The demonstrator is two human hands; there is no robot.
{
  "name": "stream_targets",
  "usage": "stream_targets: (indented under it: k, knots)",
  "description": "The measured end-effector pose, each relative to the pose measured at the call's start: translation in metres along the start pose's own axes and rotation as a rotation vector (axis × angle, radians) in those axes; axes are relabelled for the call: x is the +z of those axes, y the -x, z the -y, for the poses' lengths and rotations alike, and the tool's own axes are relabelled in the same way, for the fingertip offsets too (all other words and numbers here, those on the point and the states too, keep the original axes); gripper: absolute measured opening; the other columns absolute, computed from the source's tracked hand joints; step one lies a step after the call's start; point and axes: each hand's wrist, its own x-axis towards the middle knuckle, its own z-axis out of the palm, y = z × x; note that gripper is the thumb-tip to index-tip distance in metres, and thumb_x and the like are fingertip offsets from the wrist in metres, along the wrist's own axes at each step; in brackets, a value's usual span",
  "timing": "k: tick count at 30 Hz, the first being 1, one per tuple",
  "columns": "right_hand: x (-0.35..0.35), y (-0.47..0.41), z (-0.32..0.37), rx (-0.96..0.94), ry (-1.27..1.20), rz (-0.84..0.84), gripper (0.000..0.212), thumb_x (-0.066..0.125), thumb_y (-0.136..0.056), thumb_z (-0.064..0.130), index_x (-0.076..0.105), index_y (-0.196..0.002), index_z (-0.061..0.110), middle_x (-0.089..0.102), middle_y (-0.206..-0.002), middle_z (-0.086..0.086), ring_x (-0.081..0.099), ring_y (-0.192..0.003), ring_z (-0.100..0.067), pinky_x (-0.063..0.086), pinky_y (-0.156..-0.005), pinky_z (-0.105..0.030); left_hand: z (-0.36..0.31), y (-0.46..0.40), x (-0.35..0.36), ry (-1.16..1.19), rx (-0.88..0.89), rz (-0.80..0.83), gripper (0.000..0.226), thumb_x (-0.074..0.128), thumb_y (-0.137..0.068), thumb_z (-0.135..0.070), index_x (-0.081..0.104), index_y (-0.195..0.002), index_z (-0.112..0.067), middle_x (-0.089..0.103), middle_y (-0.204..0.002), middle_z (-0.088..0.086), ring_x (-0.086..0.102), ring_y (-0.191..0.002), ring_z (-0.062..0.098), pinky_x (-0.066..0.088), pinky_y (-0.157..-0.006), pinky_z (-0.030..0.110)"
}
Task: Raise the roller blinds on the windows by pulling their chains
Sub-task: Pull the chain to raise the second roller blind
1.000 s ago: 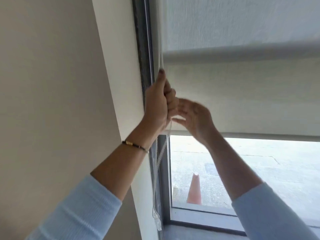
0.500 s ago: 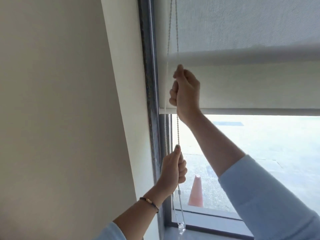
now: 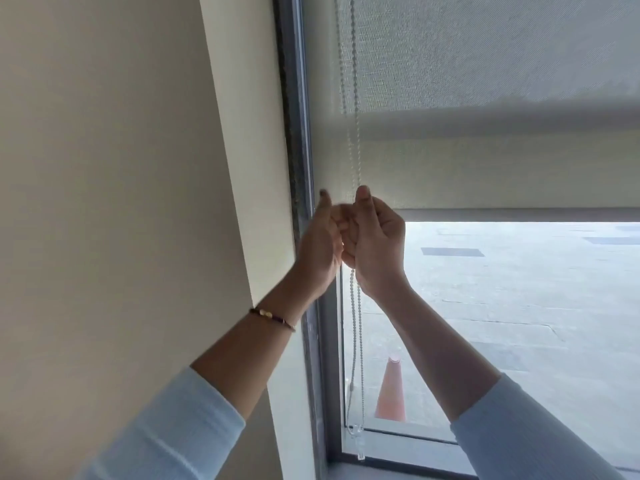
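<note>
Roller blind (image 3: 485,174) hangs partway up: its bottom bar (image 3: 519,215) sits a little above mid-window, clear glass below, fabric above. I judge the lift roughly half done on this window; the rest of the cloth has yet to wind up, and the task speaks of windows in the plural, though I see only this one.

Left to right. Plain wall (image 3: 104,202), then the dark window frame (image 3: 298,133). My left hand (image 3: 320,247) is up beside the frame, thumb raised, fingers loosely curled and blurred. I cannot tell whether it has the chain or is only reaching. Touching it, my right hand (image 3: 375,247) is fisted around the bead chain (image 3: 356,323), thumb on top, holding firm just under the bar's level. The chain runs taut above the fist in front of the fabric and hangs slack below to a clear plastic keeper (image 3: 356,434) near the sill.

Count:
- blinds: one in view, with a second, blurred edge (image 3: 485,123) across it higher up (possibly a second layer; unsure)
- chain: one loop, two strands
- hands: two
- bracelet (image 3: 273,317): one, left wrist
- traffic cone (image 3: 391,389): one, outside on the paving

Left to do, by my reckoning: more hand-over-hand pulls.
</note>
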Motion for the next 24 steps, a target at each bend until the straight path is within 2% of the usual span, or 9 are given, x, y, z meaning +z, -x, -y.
stream_targets:
  k: [3,6,10,13,17,20,24]
  knots:
    - [-0.004,0.013,-0.004,0.107,-0.081,0.035,0.047,0.046,-0.105,0.029,0.043,-0.059,0.019,0.03,-0.041,0.01,0.024,-0.031,-0.006,0.023,-0.038,-0.013,-0.061,-0.03,0.008,-0.002,0.119,0.059,0.07,0.016,-0.106,-0.051,0.067,-0.091,-0.005,0.07,-0.074,0.008,0.064,-0.066,0.021,0.05,-0.066,0.031]
    - [-0.007,0.03,-0.016,0.178,-0.038,0.026,0.049,0.046,-0.105,0.031,0.026,-0.063,0.016,0.023,-0.048,0.005,0.019,-0.035,-0.008,0.02,-0.038,-0.013,-0.106,-0.049,0.02,-0.069,0.183,0.12,0.068,0.017,-0.107,-0.05,0.067,-0.094,-0.005,0.068,-0.076,0.007,0.063,-0.066,0.021,0.05,-0.066,0.031]
    - [-0.014,0.055,-0.036,0.245,0.009,0.032,0.045,0.044,-0.105,0.031,0.032,-0.063,0.019,0.024,-0.047,0.006,0.021,-0.034,-0.008,0.022,-0.037,-0.013,-0.14,-0.061,0.04,-0.069,0.196,0.052,0.062,0.024,-0.108,-0.047,0.064,-0.085,-0.006,0.058,-0.062,0.003,0.053,-0.053,0.016,0.046,-0.055,0.025]
    - [-0.023,0.074,-0.048,0.307,0.007,0.04,0.044,0.043,-0.105,0.028,0.032,-0.064,0.019,0.024,-0.045,0.008,0.02,-0.033,-0.006,0.021,-0.036,-0.012,-0.152,-0.067,0.046,0.006,0.189,0.008,0.057,0.028,-0.108,-0.045,0.057,-0.074,-0.009,0.043,-0.055,0.0,0.034,-0.048,0.012,0.03,-0.049,0.021]
    - [-0.039,0.097,-0.072,0.38,0.029,0.039,0.046,0.046,-0.103,0.03,0.033,-0.06,0.022,0.024,-0.045,0.008,0.021,-0.033,-0.006,0.021,-0.035,-0.012,-0.153,-0.072,0.045,0.037,0.146,-0.053,0.055,0.034,-0.106,-0.048,0.044,-0.06,-0.017,0.032,-0.058,-0.003,0.017,-0.053,0.011,0.011,-0.051,0.026]
    - [-0.05,0.109,-0.09,0.397,0.108,0.059,0.045,0.049,-0.099,0.039,0.036,-0.062,0.017,0.023,-0.046,0.006,0.02,-0.035,-0.009,0.02,-0.036,-0.015,-0.136,-0.068,0.041,0.015,0.084,-0.101,0.054,0.04,-0.102,-0.056,0.026,-0.059,-0.026,0.016,-0.059,-0.006,0.005,-0.056,0.013,0.004,-0.044,0.023]
    - [-0.06,0.114,-0.103,0.398,0.142,0.08,0.052,0.05,-0.096,0.042,0.035,-0.068,0.001,0.022,-0.048,0.001,0.02,-0.036,-0.011,0.018,-0.036,-0.018,-0.116,-0.062,0.034,0.081,0.112,-0.1,0.054,0.043,-0.101,-0.056,0.021,-0.06,-0.028,0.011,-0.057,-0.008,0.004,-0.05,0.01,0.004,-0.038,0.019]
